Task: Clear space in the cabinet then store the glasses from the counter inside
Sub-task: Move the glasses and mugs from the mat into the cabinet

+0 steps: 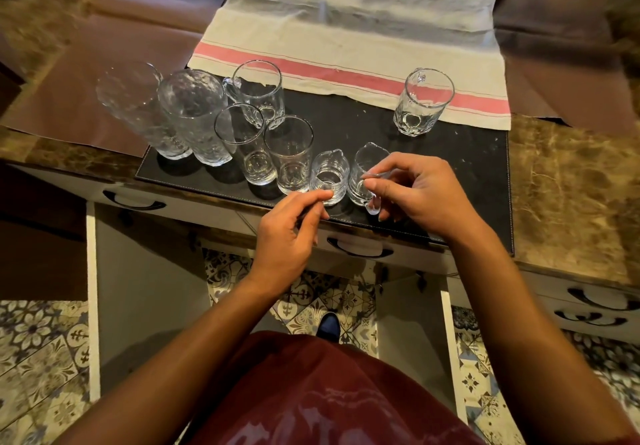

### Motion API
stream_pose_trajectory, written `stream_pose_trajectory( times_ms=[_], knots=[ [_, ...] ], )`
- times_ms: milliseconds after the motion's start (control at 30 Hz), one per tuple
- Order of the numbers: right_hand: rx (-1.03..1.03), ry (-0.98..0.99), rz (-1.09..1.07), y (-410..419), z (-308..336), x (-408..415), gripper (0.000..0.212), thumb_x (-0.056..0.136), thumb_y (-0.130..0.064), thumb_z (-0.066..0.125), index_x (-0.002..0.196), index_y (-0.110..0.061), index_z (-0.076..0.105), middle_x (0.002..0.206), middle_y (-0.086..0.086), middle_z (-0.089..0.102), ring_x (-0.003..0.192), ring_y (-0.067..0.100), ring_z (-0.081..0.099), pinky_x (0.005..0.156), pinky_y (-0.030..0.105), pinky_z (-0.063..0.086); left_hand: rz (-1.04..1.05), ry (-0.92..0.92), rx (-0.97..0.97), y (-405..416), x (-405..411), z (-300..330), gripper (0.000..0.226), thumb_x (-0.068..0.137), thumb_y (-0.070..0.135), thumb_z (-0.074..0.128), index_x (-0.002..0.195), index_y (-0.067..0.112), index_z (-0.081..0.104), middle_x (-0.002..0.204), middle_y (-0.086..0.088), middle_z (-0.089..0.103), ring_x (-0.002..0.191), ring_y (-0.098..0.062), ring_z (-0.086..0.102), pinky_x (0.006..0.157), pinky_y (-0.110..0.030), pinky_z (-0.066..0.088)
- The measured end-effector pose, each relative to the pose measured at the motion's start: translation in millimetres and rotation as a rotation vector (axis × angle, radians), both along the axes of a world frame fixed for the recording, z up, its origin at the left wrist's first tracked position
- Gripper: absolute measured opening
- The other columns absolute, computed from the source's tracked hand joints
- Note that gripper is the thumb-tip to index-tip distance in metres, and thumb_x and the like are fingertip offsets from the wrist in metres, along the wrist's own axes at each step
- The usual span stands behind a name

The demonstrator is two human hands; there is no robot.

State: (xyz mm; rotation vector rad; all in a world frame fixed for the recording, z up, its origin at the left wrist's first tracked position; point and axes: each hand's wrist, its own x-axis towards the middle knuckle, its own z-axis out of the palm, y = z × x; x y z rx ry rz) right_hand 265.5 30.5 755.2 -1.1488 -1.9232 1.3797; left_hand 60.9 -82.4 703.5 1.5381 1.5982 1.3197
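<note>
Several clear glasses stand on a black mat [450,167] on the counter. At the left are two tall textured tumblers [194,115], two smooth tumblers [289,153] and a handled mug [258,91]. Another mug [422,101] stands alone at the right. Two small spouted glass cups sit at the mat's front edge. My left hand [294,233] pinches the near side of the left small cup [329,176]. My right hand [419,191] grips the right small cup [362,170] at its rim and handle. Both cups rest on the mat.
A white cloth with a pink stripe [346,39] lies behind the mat. Below the counter, two white cabinet doors [93,288] [450,323] stand open on either side of my legs, and the inside is hidden. Drawers with dark handles [360,248] run under the counter edge. The floor is patterned tile.
</note>
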Motion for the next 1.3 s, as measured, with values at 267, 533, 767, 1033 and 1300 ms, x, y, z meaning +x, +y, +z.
stream_pose_trajectory(
  times_ms=[267, 533, 767, 1033, 1300],
  knots=[
    [0.06, -0.022, -0.05, -11.4, -2.7, -0.4, 0.013, 0.091, -0.023, 0.077, 0.1, -0.014, 0.077, 0.072, 0.009, 0.075, 0.058, 0.027, 0.072, 0.057, 0.042, 0.061, -0.049, -0.044, -0.017, 4.0, 0.7, -3.7, 0.025, 0.105, 0.021, 0.052, 0.128, 0.017, 0.061, 0.091, 0.002, 0.066, 0.067, -0.016, 0.066, 0.061, -0.024, 0.055],
    [0.191, -0.034, -0.128, -33.7, -15.7, -3.0, 0.011, 0.096, -0.024, 0.072, 0.103, -0.016, 0.074, 0.072, 0.001, 0.074, 0.057, 0.018, 0.071, 0.058, 0.04, 0.06, -0.089, -0.049, -0.043, 5.5, -1.3, -5.3, 0.024, 0.106, 0.024, 0.049, 0.128, 0.019, 0.059, 0.099, 0.004, 0.072, 0.072, -0.017, 0.068, 0.071, -0.032, 0.06],
    [0.221, -0.027, -0.139, -35.5, -17.4, -4.5, 0.011, 0.096, -0.025, 0.072, 0.106, -0.019, 0.073, 0.073, -0.002, 0.074, 0.058, 0.016, 0.07, 0.057, 0.038, 0.06, -0.064, 0.013, -0.043, 4.1, -8.3, 0.9, 0.025, 0.103, 0.025, 0.056, 0.126, 0.02, 0.066, 0.112, 0.004, 0.069, 0.095, -0.019, 0.067, 0.084, -0.046, 0.057],
    [0.212, -0.016, -0.129, -36.3, -17.1, -3.9, 0.013, 0.097, -0.025, 0.07, 0.109, -0.019, 0.072, 0.073, 0.0, 0.074, 0.058, 0.018, 0.071, 0.058, 0.038, 0.061, -0.045, 0.104, -0.021, 3.4, -7.7, 12.1, 0.024, 0.102, 0.023, 0.058, 0.123, 0.019, 0.068, 0.111, 0.004, 0.066, 0.095, -0.015, 0.065, 0.082, -0.042, 0.056],
    [0.318, -0.081, -0.117, -40.0, -11.8, 0.4, 0.018, 0.098, -0.022, 0.07, 0.116, -0.025, 0.072, 0.075, -0.009, 0.073, 0.065, 0.011, 0.071, 0.062, 0.034, 0.061, -0.036, 0.325, 0.057, -0.4, -17.3, 31.8, 0.025, 0.098, 0.02, 0.065, 0.123, 0.018, 0.067, 0.111, 0.006, 0.062, 0.087, -0.009, 0.062, 0.078, -0.028, 0.056]
  ],
)
